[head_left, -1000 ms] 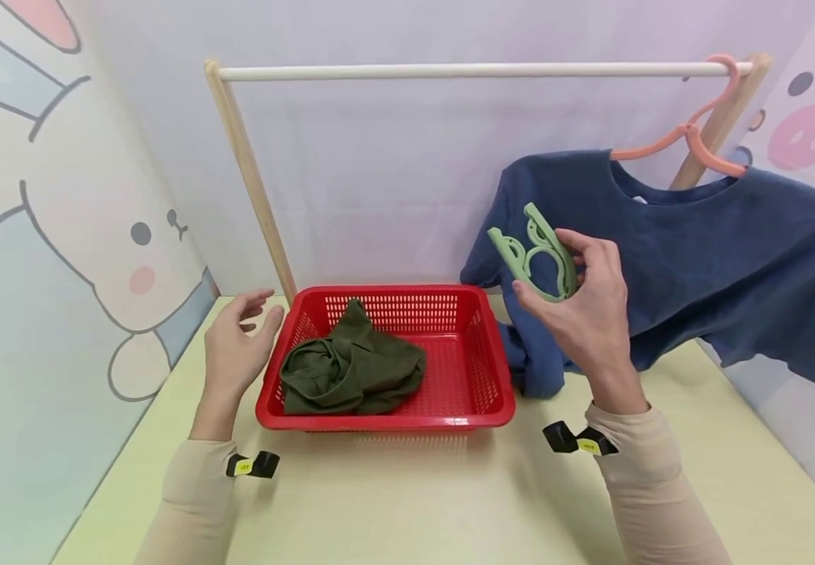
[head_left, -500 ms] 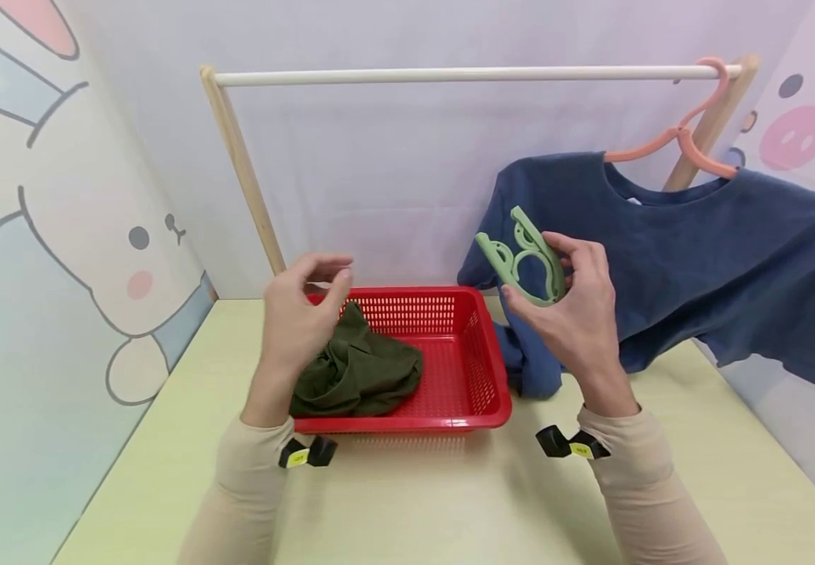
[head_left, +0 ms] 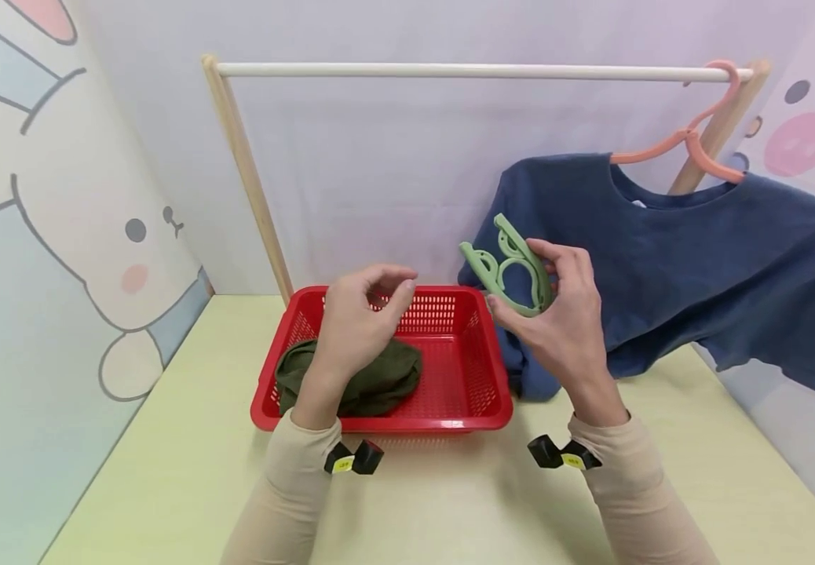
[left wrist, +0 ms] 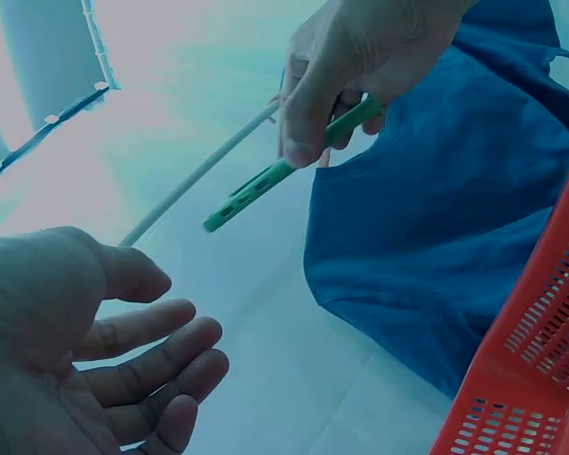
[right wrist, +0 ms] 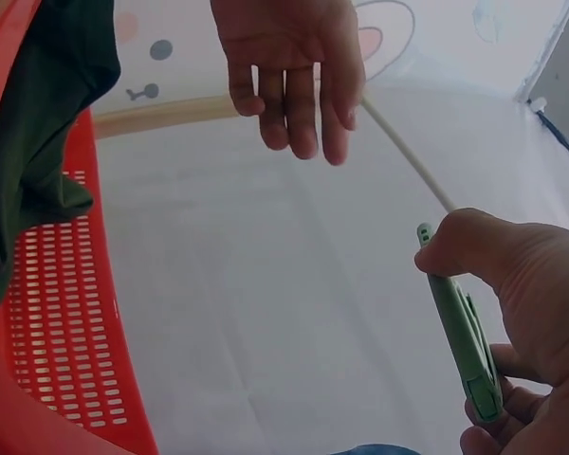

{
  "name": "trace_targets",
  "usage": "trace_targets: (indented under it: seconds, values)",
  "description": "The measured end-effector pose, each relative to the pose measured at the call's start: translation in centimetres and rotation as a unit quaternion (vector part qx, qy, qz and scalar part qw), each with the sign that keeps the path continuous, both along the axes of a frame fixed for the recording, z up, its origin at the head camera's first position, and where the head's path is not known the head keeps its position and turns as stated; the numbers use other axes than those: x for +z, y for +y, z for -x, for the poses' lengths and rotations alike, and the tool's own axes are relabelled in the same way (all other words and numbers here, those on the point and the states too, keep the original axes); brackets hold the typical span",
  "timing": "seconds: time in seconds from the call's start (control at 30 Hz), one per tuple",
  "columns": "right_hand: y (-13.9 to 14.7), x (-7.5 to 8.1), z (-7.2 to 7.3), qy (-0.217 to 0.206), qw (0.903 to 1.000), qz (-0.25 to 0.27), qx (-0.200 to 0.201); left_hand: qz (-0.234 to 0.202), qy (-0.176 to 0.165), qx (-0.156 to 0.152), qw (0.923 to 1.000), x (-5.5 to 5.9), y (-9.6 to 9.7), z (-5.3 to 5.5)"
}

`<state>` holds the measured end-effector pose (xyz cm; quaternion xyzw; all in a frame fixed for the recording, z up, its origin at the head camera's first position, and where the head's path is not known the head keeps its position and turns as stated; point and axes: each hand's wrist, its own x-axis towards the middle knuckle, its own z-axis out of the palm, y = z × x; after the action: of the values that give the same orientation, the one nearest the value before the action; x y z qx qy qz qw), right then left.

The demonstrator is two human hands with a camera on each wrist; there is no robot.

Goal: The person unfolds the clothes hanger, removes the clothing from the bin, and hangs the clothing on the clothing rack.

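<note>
- Head view: our right hand (head_left: 564,318) pinches the folded green hanger (head_left: 524,249) between thumb and fingers, its two slim ends pointing up and to the left.
- Our left hand (head_left: 358,322) is raised over the left half of the red basket (head_left: 422,424), fingers loosely bent, thumb apart from them.
- We see the green hanger up in the air between our hands: touching the right thumb and fingers, well apart from the left hand, and in line with the basket's back right corner.
- From the left wrist, the left fingers are slightly spread, and the hanger shows edge-on, sloping down out of the right hand's grip.
- From the right wrist, our right thumb rests near one end of the hanger and the fingers curl round the other.
- We have the basket near the back edge of the worktop (head_left: 188,471), a dark green cloth (head_left: 386,378) bunched in its left part.
- Behind our right hand, a blue shirt (head_left: 662,267) hangs on a coral hanger (head_left: 713,162) from the white rod (head_left: 450,71), over the worktop's back right corner.
</note>
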<state>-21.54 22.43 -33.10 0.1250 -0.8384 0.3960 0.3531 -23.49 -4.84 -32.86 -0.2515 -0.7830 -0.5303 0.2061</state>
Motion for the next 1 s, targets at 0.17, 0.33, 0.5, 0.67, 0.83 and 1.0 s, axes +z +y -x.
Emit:
trace_targets:
  seconds: [0.17, 0.33, 0.5, 0.67, 0.83, 1.0]
  values:
    - [-0.4, -0.3, -0.2, 0.01, 0.9997, -0.014, 0.018, 0.01, -0.012, -0.019, 0.9997, -0.1, 1.3, -0.1]
    - [-1.0, -0.6, -0.5, 0.019, 0.9985, -0.029, 0.041, -0.006, -0.022, -0.031, 0.9993, -0.2, 2.4, -0.4]
    - [-1.7, -1.0, -0.6, 0.027, 0.9965, -0.044, 0.066, -0.031, -0.015, -0.026, 0.9991, -0.2, 2.9, -0.5]
    - [-2.3, -1.3, -0.5, 0.031, 0.9947, -0.052, 0.083, -0.029, 0.006, -0.017, 0.9994, -0.3, 2.8, -0.6]
    - [-2.8, -1.4, -0.3, 0.027, 0.9945, -0.047, 0.09, -0.037, 0.018, -0.015, 0.999, -0.3, 2.6, -0.7]
    - [-3.4, -1.7, -0.2, 0.01, 0.9948, -0.047, 0.09, -0.038, 0.022, -0.01, 0.999, -0.5, 2.3, -0.6]
